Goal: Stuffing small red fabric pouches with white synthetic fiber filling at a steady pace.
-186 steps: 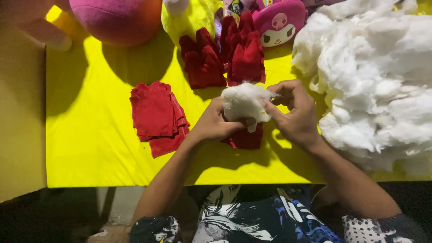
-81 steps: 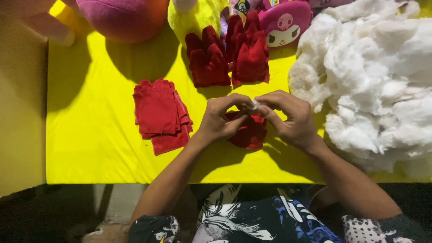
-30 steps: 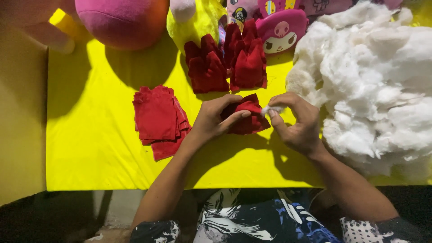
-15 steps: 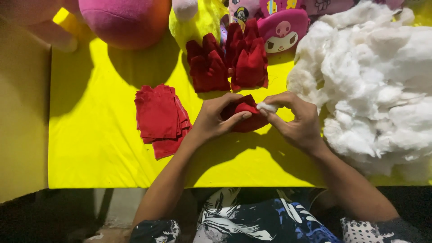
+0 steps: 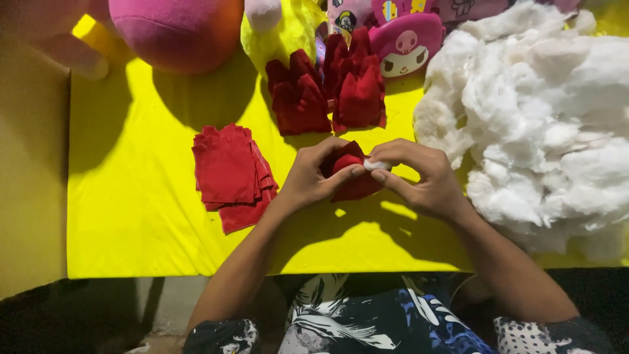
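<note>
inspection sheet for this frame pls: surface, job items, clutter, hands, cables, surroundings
Surface: yellow sheet, shadowed near the hands.
Job's things: small red fabric piece with a white stuffing tuft at its opening; white stuffing heap; flat red fabric stack; stuffed red pieces.
Clutter: pink plush ball, pink character pouch, yellow plush.
Hands: left hand grips the red piece; right hand pinches the tuft.
Cables: nothing seen.
Surroundings: tan surface at left.

No packages, signs or screens in view. Only label-like item: a small multicoloured printed tag (image 5: 343, 18) at the top edge, between the yellow plush (image 5: 288, 36) and the pink plush (image 5: 406, 46). Partly cut off.
</note>
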